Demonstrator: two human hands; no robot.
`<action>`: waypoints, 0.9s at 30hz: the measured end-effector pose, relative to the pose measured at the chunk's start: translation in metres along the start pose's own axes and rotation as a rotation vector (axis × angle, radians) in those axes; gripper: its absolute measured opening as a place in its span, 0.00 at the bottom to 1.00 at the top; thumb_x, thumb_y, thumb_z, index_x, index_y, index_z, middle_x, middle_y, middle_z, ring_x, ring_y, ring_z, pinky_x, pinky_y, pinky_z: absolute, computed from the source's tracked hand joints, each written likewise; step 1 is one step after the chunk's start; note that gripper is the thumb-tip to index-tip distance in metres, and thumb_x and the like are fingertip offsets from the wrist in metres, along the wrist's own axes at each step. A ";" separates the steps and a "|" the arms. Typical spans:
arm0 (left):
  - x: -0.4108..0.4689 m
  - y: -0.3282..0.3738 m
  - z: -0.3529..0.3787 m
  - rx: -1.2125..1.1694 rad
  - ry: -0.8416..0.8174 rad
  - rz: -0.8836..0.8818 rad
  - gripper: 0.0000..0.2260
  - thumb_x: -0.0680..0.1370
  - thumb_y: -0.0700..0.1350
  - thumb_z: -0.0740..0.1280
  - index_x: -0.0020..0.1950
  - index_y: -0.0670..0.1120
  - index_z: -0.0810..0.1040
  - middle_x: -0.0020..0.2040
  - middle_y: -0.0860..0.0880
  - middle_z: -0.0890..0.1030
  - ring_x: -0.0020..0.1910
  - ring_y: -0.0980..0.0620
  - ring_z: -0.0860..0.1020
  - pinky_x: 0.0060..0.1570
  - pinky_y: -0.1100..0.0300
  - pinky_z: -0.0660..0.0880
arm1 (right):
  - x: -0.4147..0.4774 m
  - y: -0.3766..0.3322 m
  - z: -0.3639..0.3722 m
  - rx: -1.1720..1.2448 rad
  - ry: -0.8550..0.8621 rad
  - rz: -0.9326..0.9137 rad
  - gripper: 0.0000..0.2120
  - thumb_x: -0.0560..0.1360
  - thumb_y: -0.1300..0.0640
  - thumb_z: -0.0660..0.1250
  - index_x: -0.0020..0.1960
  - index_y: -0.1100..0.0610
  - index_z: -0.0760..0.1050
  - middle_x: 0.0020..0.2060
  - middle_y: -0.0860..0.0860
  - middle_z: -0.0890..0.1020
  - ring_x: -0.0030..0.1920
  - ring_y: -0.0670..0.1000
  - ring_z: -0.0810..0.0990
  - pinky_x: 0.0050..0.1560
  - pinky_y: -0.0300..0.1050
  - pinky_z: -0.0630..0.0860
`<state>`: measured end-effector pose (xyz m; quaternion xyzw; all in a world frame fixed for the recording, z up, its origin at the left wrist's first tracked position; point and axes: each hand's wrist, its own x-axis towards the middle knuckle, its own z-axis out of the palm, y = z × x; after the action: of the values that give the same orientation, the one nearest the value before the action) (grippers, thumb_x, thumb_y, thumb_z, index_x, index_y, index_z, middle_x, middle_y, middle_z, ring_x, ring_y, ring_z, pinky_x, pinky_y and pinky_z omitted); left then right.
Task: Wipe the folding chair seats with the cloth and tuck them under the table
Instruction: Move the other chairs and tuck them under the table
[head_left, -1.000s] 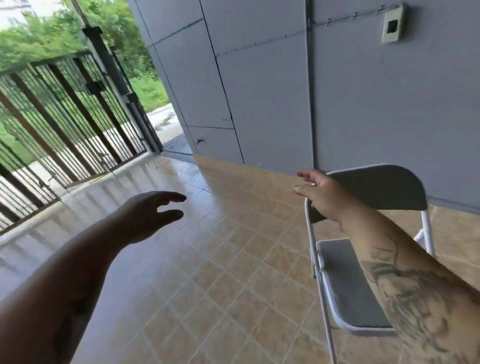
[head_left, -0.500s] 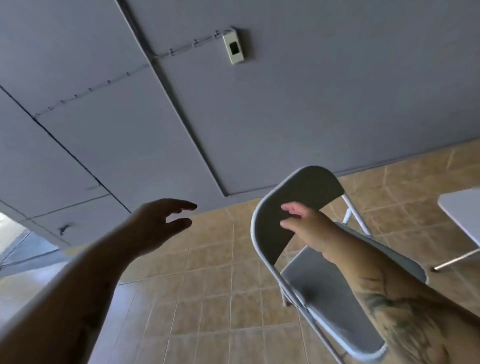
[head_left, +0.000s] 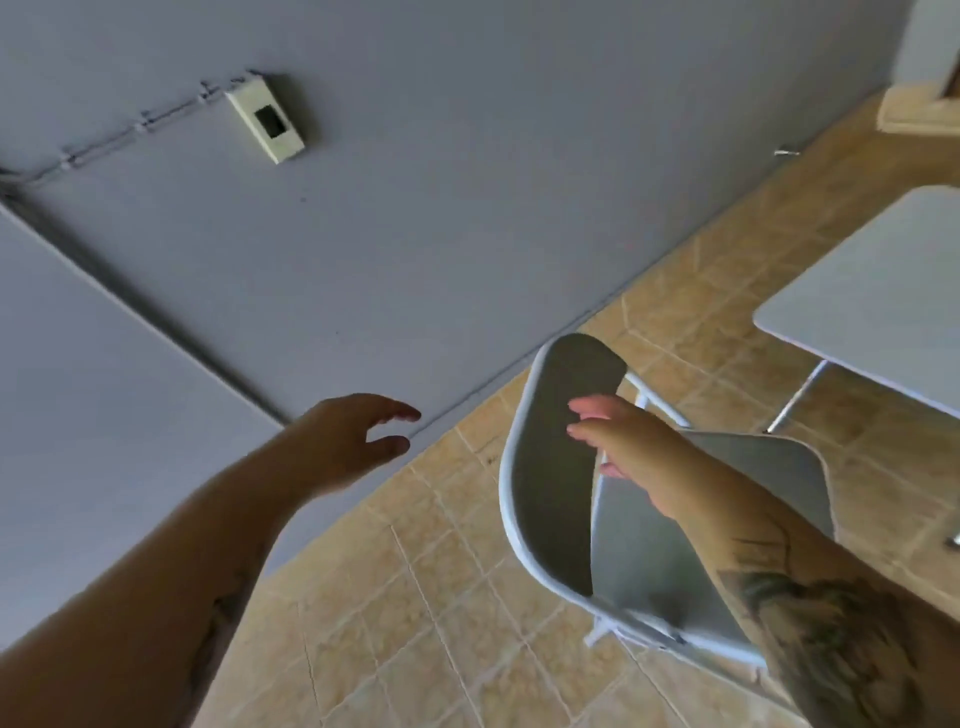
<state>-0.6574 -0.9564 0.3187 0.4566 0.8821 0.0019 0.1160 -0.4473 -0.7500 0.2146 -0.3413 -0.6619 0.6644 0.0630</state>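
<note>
A white-framed folding chair (head_left: 550, 493) with a grey backrest and grey seat (head_left: 644, 566) stands unfolded on the tiled floor, right of centre. My right hand (head_left: 634, 457) reaches across the backrest's side edge, fingers laid over its face, gripping it. My left hand (head_left: 353, 441) hovers open in the air to the left of the chair, touching nothing. The white table (head_left: 872, 291) shows its corner at the right edge, beyond the chair. No cloth is in view.
A grey panelled wall (head_left: 415, 234) runs close behind the chair, with a cream socket box (head_left: 267, 122) and a thin conduit on it. A white table leg (head_left: 795, 400) slants down right of the chair. Tan floor tiles (head_left: 415, 597) spread below.
The view has swung right and tilted, dropping the gate and bringing more of the table in. My right hand stays on the chair's backrest; my left hand stays open in the air.
</note>
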 end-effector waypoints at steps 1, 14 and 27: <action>0.017 -0.001 -0.001 0.026 -0.037 0.075 0.14 0.77 0.55 0.65 0.63 0.64 0.75 0.64 0.61 0.76 0.64 0.59 0.73 0.65 0.58 0.68 | -0.007 0.005 0.004 0.048 0.058 0.024 0.18 0.76 0.51 0.65 0.66 0.44 0.72 0.65 0.45 0.74 0.62 0.49 0.75 0.63 0.51 0.73; 0.169 0.017 0.019 0.209 -0.150 0.609 0.17 0.79 0.53 0.63 0.69 0.61 0.71 0.69 0.58 0.72 0.67 0.57 0.70 0.67 0.60 0.64 | -0.023 0.019 0.030 0.099 0.431 0.164 0.27 0.75 0.53 0.67 0.71 0.44 0.64 0.70 0.49 0.69 0.58 0.50 0.78 0.43 0.39 0.73; 0.323 0.036 0.076 0.721 -0.342 1.222 0.30 0.75 0.51 0.67 0.75 0.59 0.60 0.78 0.56 0.58 0.77 0.52 0.55 0.72 0.52 0.61 | 0.047 0.026 0.130 0.414 0.909 0.424 0.26 0.75 0.56 0.69 0.71 0.48 0.66 0.66 0.50 0.70 0.60 0.55 0.76 0.52 0.46 0.75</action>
<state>-0.7920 -0.6824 0.1830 0.8713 0.3850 -0.2955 0.0728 -0.5432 -0.8366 0.1594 -0.7009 -0.3398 0.5645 0.2733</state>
